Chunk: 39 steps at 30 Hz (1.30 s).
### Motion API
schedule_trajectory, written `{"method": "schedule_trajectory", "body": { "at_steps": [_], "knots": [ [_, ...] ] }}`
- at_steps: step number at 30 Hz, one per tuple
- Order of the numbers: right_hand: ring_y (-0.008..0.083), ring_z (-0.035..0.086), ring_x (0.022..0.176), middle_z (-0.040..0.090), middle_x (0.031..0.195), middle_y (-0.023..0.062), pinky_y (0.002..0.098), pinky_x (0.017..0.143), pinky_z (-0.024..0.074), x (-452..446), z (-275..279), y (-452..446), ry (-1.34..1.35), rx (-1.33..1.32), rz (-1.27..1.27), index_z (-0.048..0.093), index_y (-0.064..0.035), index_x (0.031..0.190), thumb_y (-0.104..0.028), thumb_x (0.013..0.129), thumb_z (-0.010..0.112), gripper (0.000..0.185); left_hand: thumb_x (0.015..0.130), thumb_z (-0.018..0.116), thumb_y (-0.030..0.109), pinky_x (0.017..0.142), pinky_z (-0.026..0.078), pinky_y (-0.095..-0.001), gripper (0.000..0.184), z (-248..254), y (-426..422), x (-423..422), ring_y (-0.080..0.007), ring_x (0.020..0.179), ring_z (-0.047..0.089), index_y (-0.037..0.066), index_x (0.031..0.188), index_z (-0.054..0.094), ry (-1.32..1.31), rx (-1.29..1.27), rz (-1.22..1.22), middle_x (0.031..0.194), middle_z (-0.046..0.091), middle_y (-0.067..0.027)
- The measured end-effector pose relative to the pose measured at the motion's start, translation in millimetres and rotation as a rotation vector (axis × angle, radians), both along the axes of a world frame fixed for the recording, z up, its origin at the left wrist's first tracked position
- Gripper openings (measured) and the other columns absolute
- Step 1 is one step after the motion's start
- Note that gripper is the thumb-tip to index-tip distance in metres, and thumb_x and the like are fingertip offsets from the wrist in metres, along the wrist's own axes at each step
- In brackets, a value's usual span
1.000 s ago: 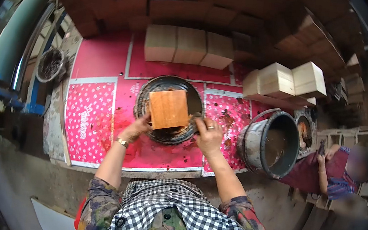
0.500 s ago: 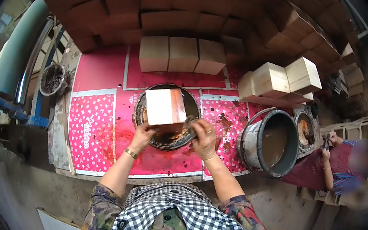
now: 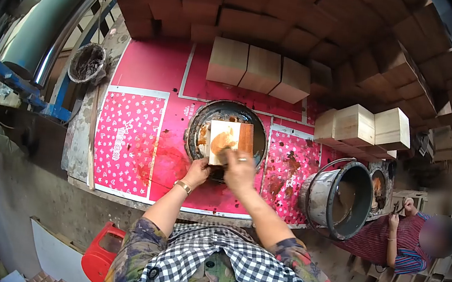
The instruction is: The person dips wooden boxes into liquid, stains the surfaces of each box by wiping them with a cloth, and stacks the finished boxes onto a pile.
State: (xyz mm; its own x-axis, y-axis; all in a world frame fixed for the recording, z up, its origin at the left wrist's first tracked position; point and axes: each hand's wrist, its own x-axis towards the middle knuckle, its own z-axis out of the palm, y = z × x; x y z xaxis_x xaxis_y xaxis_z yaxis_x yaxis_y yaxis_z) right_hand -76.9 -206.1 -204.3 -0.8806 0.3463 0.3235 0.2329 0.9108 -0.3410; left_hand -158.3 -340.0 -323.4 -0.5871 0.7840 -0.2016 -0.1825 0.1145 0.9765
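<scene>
A wooden box [image 3: 231, 132] sits over a dark round basin [image 3: 191, 131], whose inside is smeared with brown liquid. Its upward face is partly pale with a wet brown patch, and one strip at the right is reddish brown. My left hand [image 3: 198, 172] grips the box at its lower left corner, with the fingertips partly hidden. On the brown patch, my right hand [image 3: 240, 172] presses a dark wad [image 3: 223, 155], probably a rag or sponge; its fingers are closed around it and blurred.
Pale boxes [image 3: 263, 69] stand behind the basin, and more pale boxes [image 3: 357, 125] at right. Stacked brown boxes [image 3: 241, 19] form a wall beyond. A bucket of murky liquid [image 3: 315, 194] and a co-worker [image 3: 395, 235] are to the right. A red stool [image 3: 96, 255] is at lower left.
My right hand has moved from the box's right edge onto its top face with the dark wad. A brown patch now shows on the pale wood. The view has shifted left.
</scene>
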Motion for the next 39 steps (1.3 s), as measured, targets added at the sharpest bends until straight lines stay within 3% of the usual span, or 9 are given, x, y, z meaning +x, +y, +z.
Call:
{"method": "schedule_trajectory", "body": {
  "at_steps": [7, 14, 20, 26, 29, 30, 34, 37, 39],
  "knots": [
    [0.0398, 0.055, 0.091, 0.054, 0.096, 0.0198, 0.0472, 0.076, 0.0462, -73, -12, 31, 0.034, 0.046, -0.233, 0.053, -0.0047, 0.110, -0.012, 0.071, 0.067, 0.042, 0.076, 0.047, -0.007, 0.082, 0.047, -0.0293, 0.029, 9, 12, -4, -0.0180, 0.092, 0.062, -0.005, 0.102, 0.060, 0.161, -0.155, 0.000, 0.096, 0.067, -0.0133],
    [0.0337, 0.059, 0.079, 0.059, 0.090, 0.0147, 0.0444, 0.068, 0.0488, -7, 1, 20, 0.009, -0.079, 0.323, 0.060, -0.0076, 0.099, 0.000, 0.066, 0.064, 0.035, 0.072, 0.049, -0.007, 0.075, 0.049, -0.0301, 0.027, -4, 15, 3, -0.0239, 0.083, 0.066, -0.004, 0.096, 0.060, 0.121, -0.010, 0.078, 0.082, 0.065, -0.0195],
    [0.0398, 0.057, 0.086, 0.055, 0.096, 0.0204, 0.0486, 0.071, 0.0475, -90, -1, 62, -0.009, -0.055, -0.229, 0.053, -0.0060, 0.104, -0.001, 0.072, 0.057, 0.033, 0.077, 0.049, -0.006, 0.079, 0.050, -0.0288, 0.030, -3, 12, -4, -0.0141, 0.091, 0.062, -0.004, 0.103, 0.063, 0.225, -0.142, -0.002, 0.096, 0.069, -0.0124],
    [0.0317, 0.058, 0.090, 0.057, 0.100, 0.0162, 0.0410, 0.070, 0.0499, -36, 5, -12, -0.031, -0.041, 0.283, 0.056, -0.0056, 0.098, -0.003, 0.074, 0.055, 0.025, 0.070, 0.052, -0.005, 0.062, 0.047, -0.0360, 0.009, 7, 9, 2, -0.0341, 0.065, 0.060, -0.003, 0.078, 0.055, -0.020, 0.000, 0.126, 0.068, 0.055, -0.0236],
    [0.0321, 0.061, 0.078, 0.060, 0.093, 0.0138, 0.0421, 0.062, 0.0499, -6, 17, 27, -0.295, -0.290, 0.418, 0.060, -0.0079, 0.096, -0.004, 0.074, 0.056, 0.022, 0.070, 0.051, -0.005, 0.062, 0.047, -0.0364, 0.010, 41, 11, -8, -0.0352, 0.065, 0.059, -0.003, 0.079, 0.055, 0.297, -0.184, 0.031, 0.067, 0.053, -0.0235],
    [0.0321, 0.061, 0.069, 0.060, 0.086, 0.0131, 0.0425, 0.058, 0.0492, -13, 15, 41, -0.074, -0.231, 0.315, 0.060, -0.0086, 0.095, -0.004, 0.074, 0.058, 0.022, 0.075, 0.050, -0.004, 0.075, 0.050, -0.0299, 0.029, 22, 12, -9, -0.0162, 0.083, 0.065, -0.003, 0.102, 0.060, 0.319, -0.204, -0.040, 0.086, 0.068, -0.0149],
    [0.0369, 0.058, 0.085, 0.054, 0.092, 0.0169, 0.0468, 0.070, 0.0488, -79, 2, 67, -0.038, -0.044, -0.128, 0.055, -0.0070, 0.103, -0.001, 0.070, 0.057, 0.033, 0.075, 0.047, -0.008, 0.079, 0.050, -0.0296, 0.034, 2, 11, -5, -0.0153, 0.089, 0.064, -0.003, 0.105, 0.060, 0.231, -0.196, -0.026, 0.093, 0.069, -0.0145],
    [0.0347, 0.058, 0.083, 0.056, 0.095, 0.0164, 0.0443, 0.068, 0.0492, -98, 7, 22, -0.085, -0.090, 0.011, 0.055, -0.0059, 0.102, 0.000, 0.068, 0.057, 0.034, 0.070, 0.049, -0.007, 0.067, 0.048, -0.0331, 0.021, 10, 12, -2, -0.0302, 0.069, 0.062, -0.004, 0.089, 0.058, 0.221, -0.046, 0.075, 0.076, 0.060, -0.0222],
    [0.0325, 0.058, 0.083, 0.057, 0.096, 0.0154, 0.0432, 0.069, 0.0489, -67, 4, -5, -0.049, -0.025, 0.236, 0.056, -0.0057, 0.101, -0.001, 0.067, 0.059, 0.035, 0.071, 0.049, -0.009, 0.070, 0.049, -0.0313, 0.027, 11, 11, -2, -0.0276, 0.074, 0.063, -0.002, 0.094, 0.060, 0.233, -0.002, 0.062, 0.080, 0.063, -0.0191]
  ]
}}
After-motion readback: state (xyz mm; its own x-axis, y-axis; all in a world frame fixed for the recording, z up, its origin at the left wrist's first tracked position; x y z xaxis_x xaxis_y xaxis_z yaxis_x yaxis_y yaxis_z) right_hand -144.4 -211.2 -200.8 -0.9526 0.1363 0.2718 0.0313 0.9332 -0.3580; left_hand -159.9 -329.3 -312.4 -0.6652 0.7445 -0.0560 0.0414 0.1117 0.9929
